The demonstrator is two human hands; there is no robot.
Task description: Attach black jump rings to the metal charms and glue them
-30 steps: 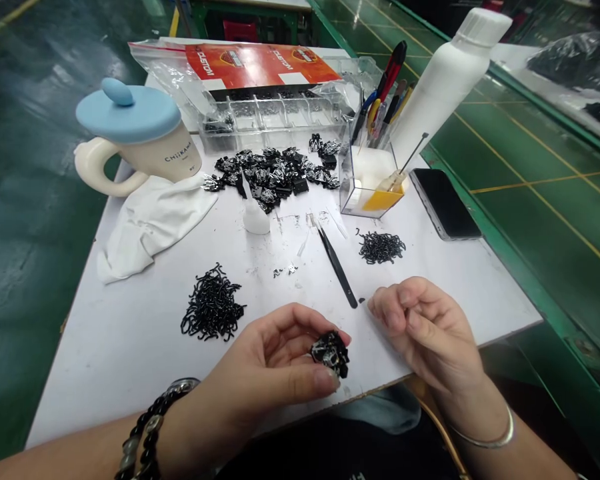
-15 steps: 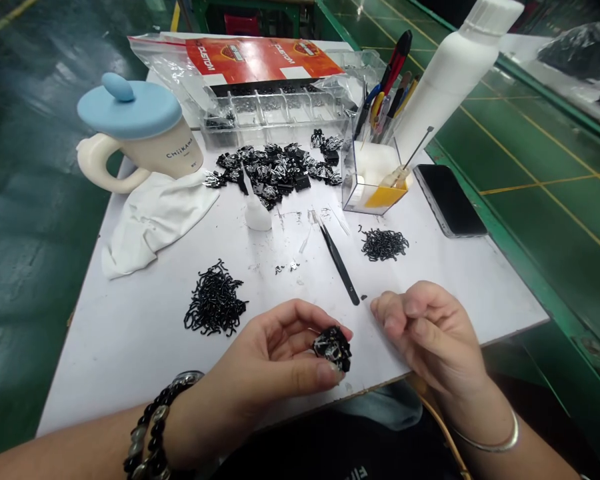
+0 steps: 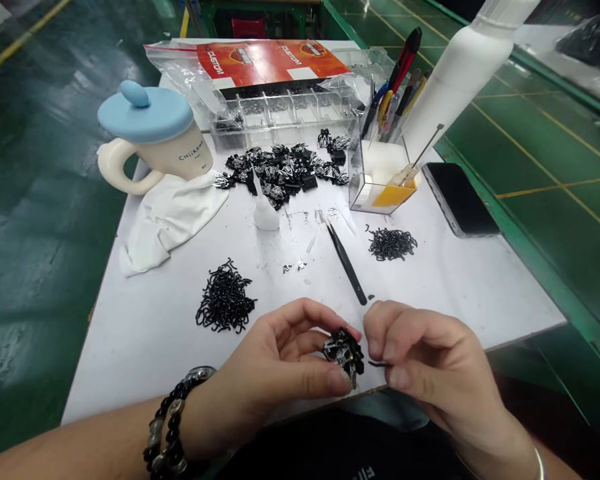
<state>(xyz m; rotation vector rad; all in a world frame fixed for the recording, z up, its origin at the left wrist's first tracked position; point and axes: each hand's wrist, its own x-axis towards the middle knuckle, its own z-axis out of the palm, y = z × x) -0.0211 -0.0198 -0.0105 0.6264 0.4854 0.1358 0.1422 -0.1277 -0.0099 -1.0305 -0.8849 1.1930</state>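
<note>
Between the thumb and fingers of my left hand (image 3: pixel 295 353) is a small black-and-silver assembled part (image 3: pixel 344 353), held above the table's front edge. Just to its right, my right hand (image 3: pixel 430 353) pinches a thin, short black piece (image 3: pixel 379 364) whose tip points at the part without clearly touching it. Left of my hands lies a heap of small curved black pieces (image 3: pixel 225 297), and a smaller heap of similar pieces (image 3: pixel 393 244) sits further right. Black tweezers (image 3: pixel 347 263) rest on the table beyond my hands.
At the back are a pile of black-and-silver parts (image 3: pixel 280 170), a dropper bottle (image 3: pixel 266 215) and a clear compartment box (image 3: pixel 280 120). A lidded mug (image 3: pixel 165 153) and white cloth (image 3: pixel 175 220) stand left. Rightward are a tool holder (image 3: pixel 383 177), white bottle (image 3: pixel 460 73) and phone (image 3: pixel 460 199).
My right hand has come in close to the part, and the thin black piece now shows in its pinch. My left hand has tilted the part slightly. The whole view has shifted a little.
</note>
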